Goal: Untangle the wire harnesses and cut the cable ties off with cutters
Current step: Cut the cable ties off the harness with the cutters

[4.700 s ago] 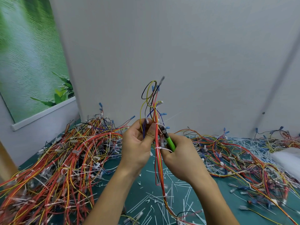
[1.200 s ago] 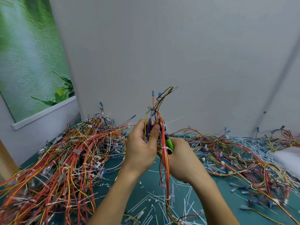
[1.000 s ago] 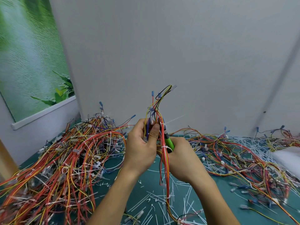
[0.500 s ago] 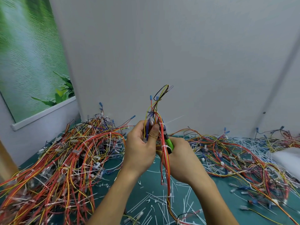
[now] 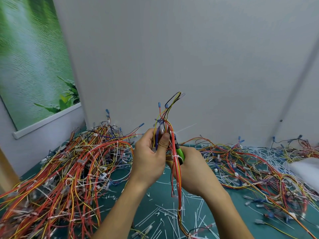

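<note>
Soft even light, blurred wide-angle edges

Plain pale-grey wall (image 5: pixel 189 49) at back, green leafy poster (image 5: pixel 31 57) on L, teal surface (image 5: pixel 238 209) below, even light.

tips of cutters (image 5: pixel 180 152) hidden among harness (image 5: pixel 177 171)

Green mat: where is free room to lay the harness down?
Barest is the mat strip between the right forearm and the right wire pile. A smaller gap borders the left wire pile. Between the forearms, cut ties crowd it.
</note>
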`<state>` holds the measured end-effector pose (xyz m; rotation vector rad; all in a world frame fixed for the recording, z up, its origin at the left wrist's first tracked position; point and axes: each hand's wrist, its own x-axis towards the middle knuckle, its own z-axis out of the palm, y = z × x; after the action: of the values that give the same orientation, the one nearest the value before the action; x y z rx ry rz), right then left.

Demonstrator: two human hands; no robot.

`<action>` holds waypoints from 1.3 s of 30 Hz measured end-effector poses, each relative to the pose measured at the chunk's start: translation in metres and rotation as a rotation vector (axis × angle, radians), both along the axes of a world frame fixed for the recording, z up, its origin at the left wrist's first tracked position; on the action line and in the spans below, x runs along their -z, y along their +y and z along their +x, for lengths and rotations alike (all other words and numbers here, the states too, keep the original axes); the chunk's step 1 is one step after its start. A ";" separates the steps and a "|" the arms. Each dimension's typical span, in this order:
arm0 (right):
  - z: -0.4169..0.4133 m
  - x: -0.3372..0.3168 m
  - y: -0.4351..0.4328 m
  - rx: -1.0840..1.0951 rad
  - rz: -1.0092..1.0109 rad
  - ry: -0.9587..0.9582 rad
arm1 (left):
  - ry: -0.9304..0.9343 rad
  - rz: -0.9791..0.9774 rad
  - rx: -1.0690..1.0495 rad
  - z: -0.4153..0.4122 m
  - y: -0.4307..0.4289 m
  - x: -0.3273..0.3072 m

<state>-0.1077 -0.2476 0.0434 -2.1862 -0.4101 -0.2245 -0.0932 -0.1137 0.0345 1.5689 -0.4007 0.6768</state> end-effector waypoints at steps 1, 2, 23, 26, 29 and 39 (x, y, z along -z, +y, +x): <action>0.000 0.000 0.000 0.010 0.003 -0.006 | -0.003 0.003 -0.002 0.000 0.000 0.000; 0.000 0.000 -0.001 0.018 0.003 -0.012 | -0.003 0.005 -0.004 -0.001 0.000 -0.001; -0.001 -0.001 -0.004 -0.088 -0.015 -0.037 | 0.055 -0.090 -0.016 -0.001 0.005 -0.004; 0.000 0.000 -0.005 -0.053 0.001 -0.021 | 0.063 -0.079 -0.006 -0.001 0.006 -0.003; 0.000 0.000 -0.004 -0.023 -0.013 -0.018 | 0.071 -0.075 0.012 0.000 0.007 -0.003; -0.002 -0.002 -0.003 -0.061 -0.002 -0.005 | 0.060 -0.062 0.009 0.001 0.005 -0.003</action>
<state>-0.1099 -0.2508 0.0454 -2.1724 -0.4787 -0.1959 -0.0917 -0.1083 0.0372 1.5237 -0.3386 0.6282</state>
